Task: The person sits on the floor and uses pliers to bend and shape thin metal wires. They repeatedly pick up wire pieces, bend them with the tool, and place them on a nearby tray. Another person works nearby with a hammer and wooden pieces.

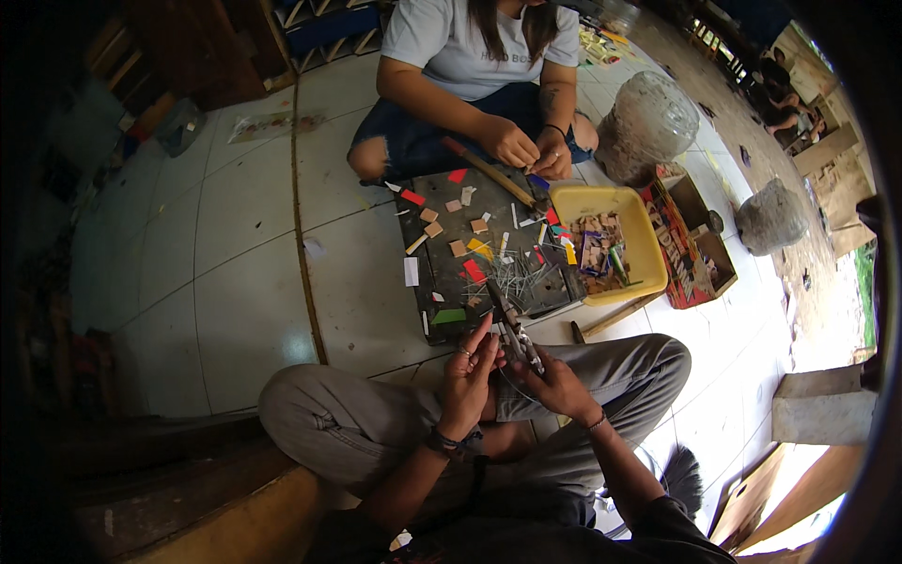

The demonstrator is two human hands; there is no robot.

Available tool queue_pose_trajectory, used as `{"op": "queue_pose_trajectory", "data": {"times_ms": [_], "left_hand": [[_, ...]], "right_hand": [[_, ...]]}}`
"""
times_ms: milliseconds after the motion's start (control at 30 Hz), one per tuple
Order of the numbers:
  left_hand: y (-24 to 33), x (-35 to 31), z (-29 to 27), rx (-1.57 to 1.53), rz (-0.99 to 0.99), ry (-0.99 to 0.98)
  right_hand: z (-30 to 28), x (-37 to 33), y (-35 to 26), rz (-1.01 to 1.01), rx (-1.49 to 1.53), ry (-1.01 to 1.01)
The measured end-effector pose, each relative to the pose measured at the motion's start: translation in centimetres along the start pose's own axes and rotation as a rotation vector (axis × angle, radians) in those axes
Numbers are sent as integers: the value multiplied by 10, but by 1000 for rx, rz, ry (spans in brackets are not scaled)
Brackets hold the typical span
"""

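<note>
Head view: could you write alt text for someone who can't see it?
The right hand holds a dark metal tool, the left hand close beside it. Ahead, colored scraps litter a dark board beside a yellow tub; a co-worker sits beyond.

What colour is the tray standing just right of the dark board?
The tray is yellow; the head view shows it.

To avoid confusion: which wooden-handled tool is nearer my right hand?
The tool on the floor, beside the yellow tray; the other tool rests on the board.
</note>
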State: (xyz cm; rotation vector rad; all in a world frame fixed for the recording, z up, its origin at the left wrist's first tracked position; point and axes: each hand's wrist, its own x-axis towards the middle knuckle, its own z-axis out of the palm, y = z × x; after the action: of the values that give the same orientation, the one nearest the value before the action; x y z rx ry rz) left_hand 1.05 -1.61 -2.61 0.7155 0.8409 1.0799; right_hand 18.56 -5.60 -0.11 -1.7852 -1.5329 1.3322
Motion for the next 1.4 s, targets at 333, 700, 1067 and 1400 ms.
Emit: {"op": "queue_pose_trajectory", "data": {"times_ms": [333,700,1067,1400], "left_hand": [[-7,-2,0,156,112,-181],[15,1,5,-42,15,-88],[25,2,14,-168,-41,-16],[22,-2,10,-145,-264,7]], "right_hand": [[-7,-7,-9,-211,63,164],[11,-45,11,-65,393,140],[29,-27,1,-55,669,68],[35,-20,-9,59,799,103]]}}
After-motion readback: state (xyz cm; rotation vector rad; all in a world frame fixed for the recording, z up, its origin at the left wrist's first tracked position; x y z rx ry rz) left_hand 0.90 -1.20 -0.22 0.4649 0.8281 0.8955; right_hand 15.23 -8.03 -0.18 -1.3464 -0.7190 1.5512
